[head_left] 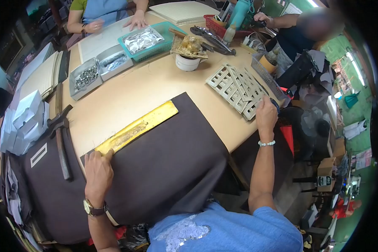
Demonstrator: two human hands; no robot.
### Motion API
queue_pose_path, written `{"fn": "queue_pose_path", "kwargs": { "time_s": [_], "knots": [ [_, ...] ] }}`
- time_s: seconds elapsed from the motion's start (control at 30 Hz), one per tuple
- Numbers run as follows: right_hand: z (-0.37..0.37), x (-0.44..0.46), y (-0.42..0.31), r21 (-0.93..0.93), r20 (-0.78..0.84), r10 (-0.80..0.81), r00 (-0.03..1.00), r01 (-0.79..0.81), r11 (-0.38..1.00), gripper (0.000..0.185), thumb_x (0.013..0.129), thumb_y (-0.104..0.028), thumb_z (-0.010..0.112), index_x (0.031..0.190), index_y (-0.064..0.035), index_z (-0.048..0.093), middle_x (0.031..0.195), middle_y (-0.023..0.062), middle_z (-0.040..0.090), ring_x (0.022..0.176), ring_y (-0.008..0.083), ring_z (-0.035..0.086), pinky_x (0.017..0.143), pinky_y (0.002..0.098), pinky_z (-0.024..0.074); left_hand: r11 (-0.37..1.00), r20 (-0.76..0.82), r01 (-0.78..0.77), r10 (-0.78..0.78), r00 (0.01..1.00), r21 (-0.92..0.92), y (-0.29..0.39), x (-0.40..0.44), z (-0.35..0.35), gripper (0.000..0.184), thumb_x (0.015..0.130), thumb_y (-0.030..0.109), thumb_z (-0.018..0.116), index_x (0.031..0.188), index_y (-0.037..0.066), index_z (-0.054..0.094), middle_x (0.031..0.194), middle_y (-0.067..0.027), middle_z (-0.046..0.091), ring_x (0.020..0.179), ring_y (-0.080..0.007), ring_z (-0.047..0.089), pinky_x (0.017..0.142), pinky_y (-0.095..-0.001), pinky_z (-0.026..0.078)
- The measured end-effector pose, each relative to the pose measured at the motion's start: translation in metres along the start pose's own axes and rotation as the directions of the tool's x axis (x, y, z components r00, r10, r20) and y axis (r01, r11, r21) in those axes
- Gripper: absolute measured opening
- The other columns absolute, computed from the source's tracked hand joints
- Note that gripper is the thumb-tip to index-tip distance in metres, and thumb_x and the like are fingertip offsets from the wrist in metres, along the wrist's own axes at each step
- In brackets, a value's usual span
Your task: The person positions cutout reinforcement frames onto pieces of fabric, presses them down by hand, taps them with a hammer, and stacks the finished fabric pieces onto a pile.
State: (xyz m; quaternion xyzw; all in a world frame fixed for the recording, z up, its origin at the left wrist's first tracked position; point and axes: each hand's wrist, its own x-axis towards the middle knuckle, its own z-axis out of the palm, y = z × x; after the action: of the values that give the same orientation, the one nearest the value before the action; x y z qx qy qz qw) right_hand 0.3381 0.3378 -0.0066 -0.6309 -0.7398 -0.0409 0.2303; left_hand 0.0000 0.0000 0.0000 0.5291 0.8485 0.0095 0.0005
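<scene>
One yellow strip (159, 116) lay slantwise along the far edge of the dark cloth (164, 168) on the table (126, 94), and there was the left hand (99, 171), pressing its near end, thumb and fingers slightly parted! Well apart from it, the right hand (266, 114) was curled beside the slatted panels (235, 86); whether it gripped anything, I couldn't tell. Farther out, one grey box (77, 93) held small metal pieces, its neighbour (124, 68) silvery bits, the turquoise basket (167, 43) shiny silver pieces, and the red basket (210, 25) bottles.
</scene>
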Motion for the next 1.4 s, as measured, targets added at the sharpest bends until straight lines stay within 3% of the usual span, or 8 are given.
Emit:
{"fn": "queue_pose_path", "kwargs": {
  "time_s": [0.07, 0.17, 0.3, 0.33, 0.47, 0.7, 0.93, 1.4],
  "knots": [
    [0.006, 0.0, 0.001, 0.084, -0.279, -0.098, 0.955, 0.126, 0.988, 0.026, 0.091, -0.01, 0.051, 0.115, -0.0034, 0.058, 0.1, 0.0201, 0.066, 0.08, 0.0255, 0.068, 0.074, 0.0407, 0.0504, 0.999, -0.026, -0.035, 0.035, 0.999, 0.013, -0.001, 0.005, -0.006, 0.028, 0.081, 0.003, 0.049, 0.1, 0.009, 0.069, 0.08, -0.0179, 0.056, 0.08, -0.0337, 0.055, 0.077, -0.0431, 0.042],
    [-0.016, -0.008, -0.026, 0.601, -0.193, -0.055, 0.98, 0.162, 0.782, 0.026, 0.092, -0.005, 0.047, 0.115, -0.0006, 0.057, 0.096, 0.0186, 0.065, 0.078, 0.0213, 0.067, 0.07, 0.0348, 0.0501, 0.995, -0.035, -0.063, 0.06, 0.998, -0.072, -0.003, 0.006, -0.003, 0.022, 0.082, 0.003, 0.05, 0.092, 0.008, 0.069, 0.077, -0.0161, 0.056, 0.081, -0.0328, 0.056, 0.075, -0.0419, 0.043],
    [-0.02, -0.042, -0.083, 0.86, 0.047, -0.253, 0.966, 0.09, 0.502, 0.027, 0.092, -0.002, 0.047, 0.117, 0.0032, 0.056, 0.099, 0.008, 0.062, 0.085, 0.0127, 0.06, 0.075, 0.0262, 0.0467, 0.973, -0.035, -0.07, 0.064, 0.997, -0.218, -0.018, 0.019, -0.003, 0.017, 0.082, 0.006, 0.052, 0.086, 0.005, 0.069, 0.079, -0.0144, 0.057, 0.08, -0.0315, 0.058, 0.074, -0.0403, 0.046],
    [-0.014, -0.047, -0.093, 0.838, -0.02, -0.378, 0.926, 0.222, 0.499, 0.028, 0.091, -0.001, 0.049, 0.117, 0.0027, 0.057, 0.098, 0.0038, 0.061, 0.083, 0.0096, 0.056, 0.076, 0.0237, 0.0454, 0.959, -0.018, -0.06, 0.057, 0.998, -0.276, -0.021, 0.023, -0.001, 0.015, 0.082, 0.006, 0.054, 0.085, 0.004, 0.068, 0.08, -0.0143, 0.058, 0.08, -0.0315, 0.059, 0.074, -0.0398, 0.046],
    [-0.017, -0.08, -0.145, 0.936, 0.286, -0.57, 0.771, -0.098, 0.338, 0.029, 0.088, 0.001, 0.053, 0.117, 0.0008, 0.059, 0.096, 0.0021, 0.058, 0.08, 0.0055, 0.054, 0.073, 0.0204, 0.0449, 0.885, 0.057, -0.025, 0.058, 0.997, -0.465, -0.037, 0.033, 0.005, 0.012, 0.08, 0.008, 0.059, 0.085, 0.001, 0.068, 0.084, -0.014, 0.061, 0.078, -0.0298, 0.06, 0.073, -0.0374, 0.047],
    [0.002, -0.104, -0.183, 0.845, 0.528, -0.676, 0.513, -0.395, 0.361, 0.042, 0.086, 0.002, 0.056, 0.127, 0.002, 0.05, 0.088, 0.0004, 0.058, 0.073, 0.0036, 0.051, 0.064, 0.017, 0.0426, 0.747, 0.066, -0.034, 0.104, 0.992, -0.664, -0.056, 0.031, 0.015, 0.017, 0.08, 0.009, 0.061, 0.09, -0.002, 0.068, 0.084, -0.0129, 0.061, 0.081, -0.0246, 0.059, 0.075, -0.034, 0.047],
    [0.03, -0.11, -0.186, 0.807, 0.572, -0.547, 0.611, -0.302, 0.507, 0.044, 0.085, 0.0, 0.059, 0.127, 0.0037, 0.048, 0.082, 0.0001, 0.06, 0.068, 0.0033, 0.052, 0.057, 0.0177, 0.044, 0.735, 0.094, 0.026, 0.051, 0.994, -0.678, -0.053, 0.024, 0.012, 0.024, 0.076, 0.015, 0.067, 0.094, 0.0, 0.066, 0.089, -0.0105, 0.059, 0.082, -0.0227, 0.058, 0.076, -0.0338, 0.048],
    [0.03, -0.107, -0.191, 0.771, 0.604, -0.49, 0.628, -0.307, 0.558, 0.047, 0.081, -0.002, 0.063, 0.126, 0.0039, 0.048, 0.081, 0.002, 0.061, 0.065, 0.0043, 0.054, 0.055, 0.0185, 0.0452, 0.818, 0.031, 0.007, 0.013, 0.999, -0.575, -0.039, 0.022, 0.016, 0.035, 0.068, 0.02, 0.078, 0.091, 0.002, 0.06, 0.09, -0.0106, 0.056, 0.086, -0.0256, 0.057, 0.078, -0.0361, 0.047]
  ]
}}
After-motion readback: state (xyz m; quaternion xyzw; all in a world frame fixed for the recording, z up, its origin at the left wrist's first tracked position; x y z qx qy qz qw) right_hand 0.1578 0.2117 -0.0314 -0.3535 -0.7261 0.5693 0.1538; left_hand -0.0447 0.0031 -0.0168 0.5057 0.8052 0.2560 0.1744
